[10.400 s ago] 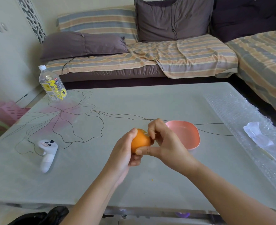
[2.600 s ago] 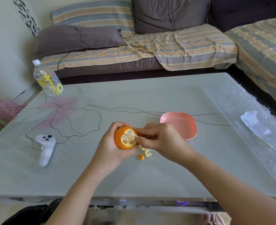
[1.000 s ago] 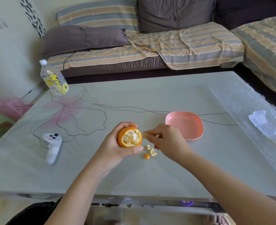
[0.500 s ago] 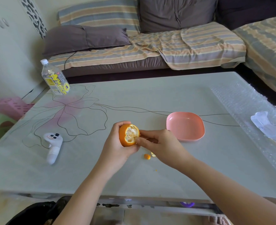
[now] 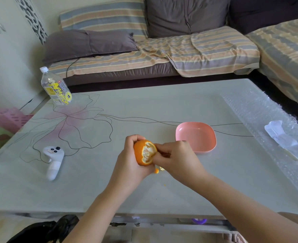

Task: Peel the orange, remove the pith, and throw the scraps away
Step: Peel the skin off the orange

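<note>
Well left of your left hand (image 5: pixel 129 165) lies a white plastic handheld controller (image 5: pixel 53 162). That hand's fingers curl round the partly peeled round orange (image 5: pixel 141 155), held above the pale glass table (image 5: pixel 162 106). Your right hand (image 5: pixel 178 158) pinches its torn peel edge. Small orange peel scraps (image 5: pixel 156 171) lie beneath that hand, and a pink square plastic dish (image 5: pixel 197 135) sits just beyond it.

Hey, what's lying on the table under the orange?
A small orange peel scrap and a pale bit peek out beneath the orange. The left hand and right hand cover whatever else lies there.
</note>
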`<state>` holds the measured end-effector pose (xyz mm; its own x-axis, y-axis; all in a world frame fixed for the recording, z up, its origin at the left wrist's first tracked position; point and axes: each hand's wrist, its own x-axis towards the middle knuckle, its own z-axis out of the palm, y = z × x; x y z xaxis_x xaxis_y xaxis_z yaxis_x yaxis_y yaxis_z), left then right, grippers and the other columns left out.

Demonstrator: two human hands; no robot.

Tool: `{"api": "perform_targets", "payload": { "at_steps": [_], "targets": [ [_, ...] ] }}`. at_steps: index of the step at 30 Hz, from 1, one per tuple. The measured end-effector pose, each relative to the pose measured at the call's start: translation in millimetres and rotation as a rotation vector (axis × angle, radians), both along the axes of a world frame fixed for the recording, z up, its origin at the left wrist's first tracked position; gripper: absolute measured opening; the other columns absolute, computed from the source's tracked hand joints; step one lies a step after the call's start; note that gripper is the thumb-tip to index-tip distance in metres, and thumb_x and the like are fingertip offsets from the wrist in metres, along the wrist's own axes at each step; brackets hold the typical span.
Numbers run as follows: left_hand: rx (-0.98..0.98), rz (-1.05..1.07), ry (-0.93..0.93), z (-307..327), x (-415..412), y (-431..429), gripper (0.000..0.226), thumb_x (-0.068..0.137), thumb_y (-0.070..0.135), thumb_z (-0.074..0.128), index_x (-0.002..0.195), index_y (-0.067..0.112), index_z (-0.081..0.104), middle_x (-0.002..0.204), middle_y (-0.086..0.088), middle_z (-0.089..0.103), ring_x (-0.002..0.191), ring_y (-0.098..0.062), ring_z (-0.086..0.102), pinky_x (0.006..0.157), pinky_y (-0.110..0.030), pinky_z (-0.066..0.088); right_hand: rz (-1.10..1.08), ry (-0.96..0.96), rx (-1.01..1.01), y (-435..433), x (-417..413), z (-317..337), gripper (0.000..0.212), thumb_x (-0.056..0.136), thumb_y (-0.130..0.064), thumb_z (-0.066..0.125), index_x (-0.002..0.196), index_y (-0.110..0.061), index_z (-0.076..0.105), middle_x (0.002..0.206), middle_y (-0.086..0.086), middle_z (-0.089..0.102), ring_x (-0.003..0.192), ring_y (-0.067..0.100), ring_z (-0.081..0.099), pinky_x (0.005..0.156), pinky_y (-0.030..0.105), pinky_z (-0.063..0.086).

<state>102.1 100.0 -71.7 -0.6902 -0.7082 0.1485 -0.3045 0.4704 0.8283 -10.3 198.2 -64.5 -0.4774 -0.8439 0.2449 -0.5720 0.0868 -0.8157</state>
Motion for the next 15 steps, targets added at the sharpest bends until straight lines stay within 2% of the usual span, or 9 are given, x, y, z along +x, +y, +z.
{"api": "perform_targets", "payload": {
  "at_steps": [6, 10, 12, 15],
  "targets": [
    [-0.001, 0.004, 0.024, 2, 0, 1, 0.064, 0.058, 0.005, 0.08, 0.097, 0.038, 0.042, 0.089, 0.015, 0.058, 0.074, -0.003, 0.059, 0.057, -0.009, 0.043, -0.017, 0.056, -0.05, -1, 0, -3, 0.019, 0.072, -0.005, 0.054, 0.055, -0.002, 0.047, 0.042, -0.004, 0.023, 0.042, 0.013, 0.028, 0.041, 0.014, 0.019],
    [0.037, -0.001, 0.069, 3, 2, 0, 0.063, 0.058, 0.005, 0.081, 0.099, 0.035, 0.044, 0.089, 0.013, 0.059, 0.074, 0.001, 0.059, 0.058, -0.01, 0.044, 0.012, 0.09, -0.091, -2, -1, -3, 0.019, 0.071, -0.012, 0.05, 0.055, -0.005, 0.043, 0.048, -0.001, 0.021, 0.049, 0.014, 0.021, 0.042, 0.017, 0.016],
    [0.09, -0.008, 0.105, 5, 2, -1, 0.061, 0.057, 0.006, 0.082, 0.099, 0.033, 0.046, 0.087, 0.013, 0.06, 0.073, 0.003, 0.059, 0.058, -0.01, 0.045, 0.051, 0.105, -0.061, -3, -4, -3, 0.02, 0.074, -0.018, 0.048, 0.063, -0.004, 0.058, 0.05, 0.007, 0.03, 0.052, 0.015, 0.024, 0.043, 0.019, 0.019],
    [0.182, -0.021, 0.178, 9, 2, -3, 0.058, 0.05, 0.019, 0.078, 0.098, 0.031, 0.048, 0.085, 0.01, 0.063, 0.071, 0.003, 0.061, 0.06, -0.011, 0.046, 0.126, -0.004, -0.043, -3, -10, 2, 0.021, 0.084, -0.026, 0.06, 0.096, -0.014, 0.072, 0.065, 0.009, 0.06, 0.06, 0.02, 0.049, 0.056, 0.029, 0.043]
  ]
}}
